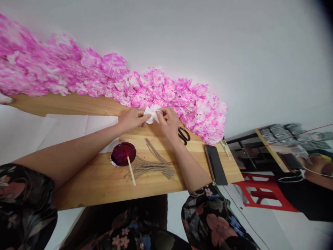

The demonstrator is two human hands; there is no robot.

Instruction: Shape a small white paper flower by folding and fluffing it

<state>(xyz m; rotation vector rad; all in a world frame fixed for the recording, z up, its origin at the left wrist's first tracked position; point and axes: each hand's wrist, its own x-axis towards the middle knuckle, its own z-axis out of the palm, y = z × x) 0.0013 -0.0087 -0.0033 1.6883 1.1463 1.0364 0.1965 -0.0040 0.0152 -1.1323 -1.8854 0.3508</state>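
The left hand (133, 119) and right hand (169, 122) are pinching a white paper piece (152, 114) between fingertips; it is sitting at twelve o'clock from the dye bowl (123, 153).

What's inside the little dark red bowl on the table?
The bowl holds dark red liquid, and a wooden stick leans out over its rim onto the table. The liquid hides the stick's tip and the bowl's bottom.

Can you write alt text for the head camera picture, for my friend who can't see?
Two hands, left hand and right hand, pinch a white paper over a wooden table, beside pink paper flowers.
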